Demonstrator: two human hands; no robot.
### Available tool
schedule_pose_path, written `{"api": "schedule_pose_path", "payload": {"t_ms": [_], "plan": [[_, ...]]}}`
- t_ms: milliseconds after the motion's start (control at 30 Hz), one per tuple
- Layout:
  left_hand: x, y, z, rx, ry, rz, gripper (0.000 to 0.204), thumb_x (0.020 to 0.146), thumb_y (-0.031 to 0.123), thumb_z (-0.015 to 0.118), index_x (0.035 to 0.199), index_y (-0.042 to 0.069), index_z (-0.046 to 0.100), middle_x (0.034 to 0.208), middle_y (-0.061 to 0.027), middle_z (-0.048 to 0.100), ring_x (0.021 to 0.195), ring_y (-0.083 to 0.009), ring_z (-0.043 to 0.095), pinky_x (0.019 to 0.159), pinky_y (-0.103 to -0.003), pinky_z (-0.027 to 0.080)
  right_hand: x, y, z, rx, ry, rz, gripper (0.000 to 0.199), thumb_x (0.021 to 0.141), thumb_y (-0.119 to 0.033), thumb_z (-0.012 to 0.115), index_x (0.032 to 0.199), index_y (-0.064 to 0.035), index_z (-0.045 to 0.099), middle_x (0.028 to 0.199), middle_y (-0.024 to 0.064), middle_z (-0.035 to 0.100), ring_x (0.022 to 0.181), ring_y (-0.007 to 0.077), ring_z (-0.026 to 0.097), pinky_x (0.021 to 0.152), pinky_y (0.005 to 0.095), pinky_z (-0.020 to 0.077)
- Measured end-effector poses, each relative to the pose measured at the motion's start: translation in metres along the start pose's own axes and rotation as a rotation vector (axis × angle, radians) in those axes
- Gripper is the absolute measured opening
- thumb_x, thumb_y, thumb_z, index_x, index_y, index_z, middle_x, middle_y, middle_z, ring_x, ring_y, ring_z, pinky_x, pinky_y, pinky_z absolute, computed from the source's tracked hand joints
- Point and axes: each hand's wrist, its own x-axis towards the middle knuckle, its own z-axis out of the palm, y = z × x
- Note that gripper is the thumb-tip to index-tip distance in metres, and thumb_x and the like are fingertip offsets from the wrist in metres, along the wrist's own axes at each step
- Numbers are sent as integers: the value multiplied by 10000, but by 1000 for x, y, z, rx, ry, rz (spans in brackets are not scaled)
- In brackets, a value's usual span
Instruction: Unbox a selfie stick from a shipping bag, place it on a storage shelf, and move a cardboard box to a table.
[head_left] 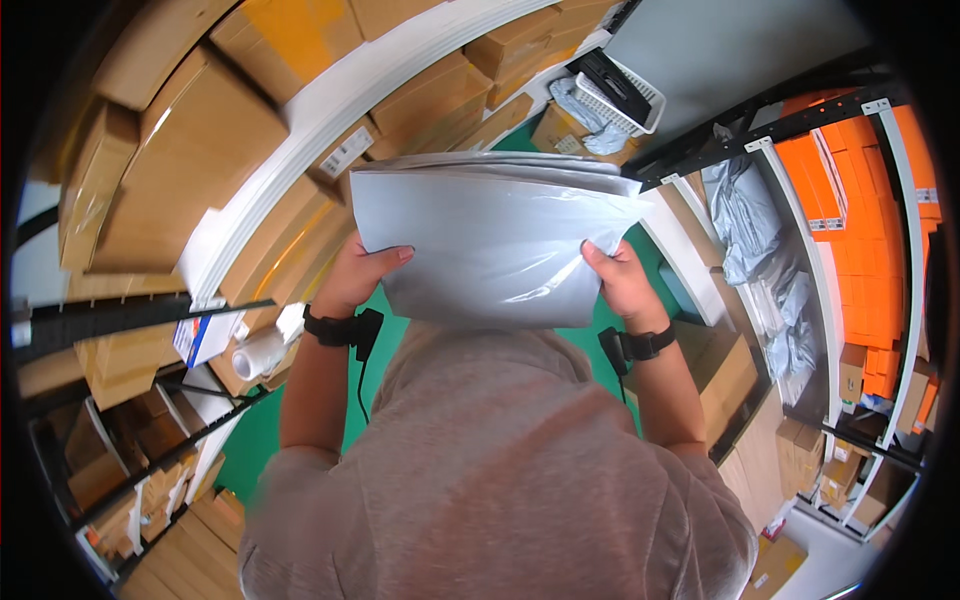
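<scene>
Between my two hands is a stack of flat grey plastic mailing bags [480, 245], held up in front of my body. Several layered edges show along its top. My left hand [362, 272] grips the left side, its thumb lying across the near face and its fingers hidden behind. On the right side, my right hand [620, 275] pinches the stack the same way, thumb in front. The near bag's face is glossy and creased toward the right. Each wrist wears a black strap with a small device and cable.
Shelves of cardboard boxes [205, 165] rise on the left, with a white roll [258, 355] lower down. Ahead stands a white basket [640, 95] on a box. Right-hand racks hold grey plastic bags [745, 220] and orange boxes [860, 240]. The floor [240, 450] is green.
</scene>
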Motion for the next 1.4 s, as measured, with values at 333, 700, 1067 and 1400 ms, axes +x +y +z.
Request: {"api": "schedule_pose_path", "payload": {"t_ms": [333, 700, 1067, 1400], "plan": [[120, 63, 19, -39, -184, -44, 388, 944, 43, 672, 1326, 23, 606, 1211, -19, 672, 1142, -136, 595, 995, -318, 474, 53, -51, -44, -33, 157, -58, 468, 995, -239, 685, 1376, 10, 578, 1295, 71, 660, 1197, 185, 595, 1042, 343, 448], [201, 74, 76, 173, -149, -52, 392, 915, 30, 699, 1303, 12, 648, 1216, -10, 683, 1097, -92, 592, 952, -295, 489, 146, -60, -186, -47, 15, -112, 341, 942, -45, 658, 1280, -10, 640, 1191, 38, 689, 1096, 144, 616, 963, 325, 496], [267, 48, 204, 219, 156, 38, 335, 1020, 177, 660, 1320, 33, 626, 1183, 19, 668, 1089, -107, 576, 978, -312, 481, 228, -125, -322, -167, -242, 23, 359, 1008, -164, 644, 1341, -31, 628, 1272, 29, 661, 1183, 164, 577, 1033, 344, 447], [225, 63, 226, 243, 331, 220, 467, 1091, 304, 528, 1445, -1, 517, 1366, -33, 599, 1243, -163, 527, 1095, -345, 407, 269, -170, -295, -73, -322, 115, 382, 1040, -232, 608, 1351, -12, 615, 1244, 52, 686, 1159, 174, 614, 1035, 362, 464]]}}
